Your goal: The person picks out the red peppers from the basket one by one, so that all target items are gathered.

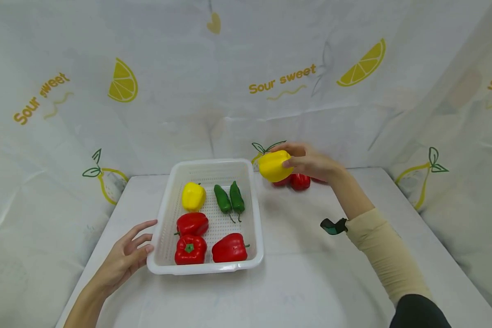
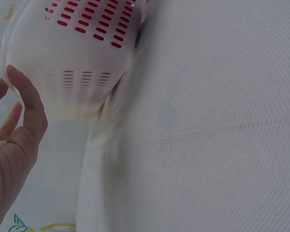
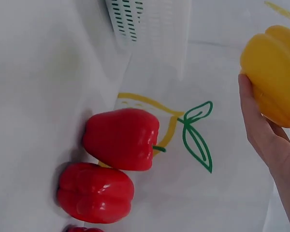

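My right hand [image 1: 307, 161] grips a yellow bell pepper [image 1: 274, 166], held up off the table to the right of a white plastic basket [image 1: 255, 228]. The right wrist view also shows this yellow pepper [image 3: 275, 72], with fingers against its side. My left hand [image 1: 125, 257] is at the basket's left rim, its fingertips touching the edge; the left wrist view shows the fingers [image 2: 29, 101] by the rim. Inside the basket are another yellow bell pepper [image 1: 193, 197], two green chili peppers [image 1: 222, 199] and three red bell peppers [image 1: 229, 248].
Behind and below my right hand, more red bell peppers [image 1: 300, 181] lie near the table's back edge, partly hidden. In the right wrist view two of them [image 3: 121, 139] show whole, a third only in part. A white cloth with lemon prints [image 1: 168, 123] hangs around the table.
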The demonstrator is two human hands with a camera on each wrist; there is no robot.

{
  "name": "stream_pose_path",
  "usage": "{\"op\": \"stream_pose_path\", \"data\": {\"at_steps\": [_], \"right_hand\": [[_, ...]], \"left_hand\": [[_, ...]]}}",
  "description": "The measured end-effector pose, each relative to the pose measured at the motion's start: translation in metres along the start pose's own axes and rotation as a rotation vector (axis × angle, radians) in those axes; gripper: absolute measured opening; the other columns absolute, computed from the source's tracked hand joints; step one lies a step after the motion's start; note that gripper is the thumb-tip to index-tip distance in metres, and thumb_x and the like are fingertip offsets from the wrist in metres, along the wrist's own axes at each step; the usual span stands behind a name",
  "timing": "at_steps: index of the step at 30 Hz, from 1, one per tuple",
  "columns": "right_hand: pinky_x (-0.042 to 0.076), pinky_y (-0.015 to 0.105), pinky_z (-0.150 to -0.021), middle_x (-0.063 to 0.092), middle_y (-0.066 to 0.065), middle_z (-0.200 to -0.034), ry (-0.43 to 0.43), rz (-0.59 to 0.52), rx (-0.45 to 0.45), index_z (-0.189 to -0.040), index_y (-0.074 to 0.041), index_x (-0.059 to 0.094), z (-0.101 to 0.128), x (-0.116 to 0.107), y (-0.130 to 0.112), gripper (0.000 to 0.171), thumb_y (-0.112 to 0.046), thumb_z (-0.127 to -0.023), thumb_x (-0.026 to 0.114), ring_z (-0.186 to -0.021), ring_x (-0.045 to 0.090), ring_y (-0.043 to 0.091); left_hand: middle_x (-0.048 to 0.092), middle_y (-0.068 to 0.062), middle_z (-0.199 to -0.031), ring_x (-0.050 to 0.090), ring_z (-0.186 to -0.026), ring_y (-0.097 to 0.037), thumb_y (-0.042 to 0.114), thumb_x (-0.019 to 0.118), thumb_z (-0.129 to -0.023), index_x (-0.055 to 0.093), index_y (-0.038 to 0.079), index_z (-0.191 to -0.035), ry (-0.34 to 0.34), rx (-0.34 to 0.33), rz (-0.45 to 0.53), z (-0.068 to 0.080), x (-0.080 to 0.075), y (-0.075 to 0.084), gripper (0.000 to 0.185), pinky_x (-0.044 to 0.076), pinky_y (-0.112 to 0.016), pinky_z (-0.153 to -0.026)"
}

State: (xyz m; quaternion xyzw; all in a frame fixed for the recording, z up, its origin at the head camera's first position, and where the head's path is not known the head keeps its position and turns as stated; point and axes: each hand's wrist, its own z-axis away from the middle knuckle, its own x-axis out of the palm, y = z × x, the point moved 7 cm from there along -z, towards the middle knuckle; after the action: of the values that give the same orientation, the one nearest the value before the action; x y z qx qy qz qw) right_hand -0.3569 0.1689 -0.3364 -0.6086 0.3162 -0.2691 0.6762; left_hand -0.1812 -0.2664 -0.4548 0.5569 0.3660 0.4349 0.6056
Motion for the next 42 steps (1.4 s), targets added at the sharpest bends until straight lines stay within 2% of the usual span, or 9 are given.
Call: {"op": "stream_pose_path", "data": {"at_steps": [9,18,23,33,42], "right_hand": [[0.056,0.034,-0.093,0.049,0.013,-0.14,0.074,-0.039,-0.001,-0.139,-0.005,0.044,0.024,-0.037,0.006,0.046,-0.005,-0.094,0.053,-0.111,0.059,0.023],[0.056,0.034,-0.094,0.049,0.01,-0.136,0.218,-0.019,0.026,-0.141,-0.009,0.043,0.049,-0.077,0.014,0.045,-0.007,-0.096,0.05,-0.116,0.056,0.023],[0.057,0.033,-0.092,0.047,0.006,-0.137,0.28,-0.048,0.032,-0.143,-0.009,0.041,0.061,-0.098,0.019,0.047,-0.007,-0.097,0.05,-0.116,0.054,0.021],[0.056,0.027,-0.092,0.044,0.0,-0.136,0.36,-0.155,0.061,-0.145,-0.007,0.037,0.088,-0.132,0.046,0.047,-0.009,-0.099,0.048,-0.116,0.051,0.017],[0.056,0.025,-0.091,0.042,-0.003,-0.137,0.443,-0.189,0.108,-0.146,-0.011,0.034,0.113,-0.155,0.07,0.048,-0.014,-0.1,0.048,-0.12,0.047,0.016]], "left_hand": [[0.057,-0.003,-0.126,0.065,-0.106,-0.014,0.005,0.048,-0.099,0.02,0.019,-0.153,0.019,-0.02,-0.005,-0.001,-0.001,-0.003,0.063,0.057,-0.037,-0.09],[0.057,-0.003,-0.125,0.066,-0.106,-0.014,0.005,0.048,-0.099,0.02,0.02,-0.153,0.032,-0.031,-0.006,0.0,-0.001,-0.003,0.063,0.057,-0.038,-0.09],[0.058,-0.002,-0.126,0.066,-0.106,-0.014,0.005,0.048,-0.099,0.02,0.019,-0.153,0.032,-0.029,-0.018,0.0,-0.001,-0.004,0.062,0.057,-0.037,-0.09],[0.056,-0.004,-0.127,0.066,-0.106,-0.014,0.004,0.048,-0.099,0.02,0.02,-0.153,0.026,-0.028,0.005,0.001,-0.001,-0.002,0.063,0.057,-0.037,-0.09],[0.055,-0.005,-0.126,0.065,-0.106,-0.015,0.002,0.047,-0.098,0.02,0.018,-0.153,0.003,-0.012,0.026,0.001,0.0,-0.001,0.063,0.058,-0.036,-0.09]]}}
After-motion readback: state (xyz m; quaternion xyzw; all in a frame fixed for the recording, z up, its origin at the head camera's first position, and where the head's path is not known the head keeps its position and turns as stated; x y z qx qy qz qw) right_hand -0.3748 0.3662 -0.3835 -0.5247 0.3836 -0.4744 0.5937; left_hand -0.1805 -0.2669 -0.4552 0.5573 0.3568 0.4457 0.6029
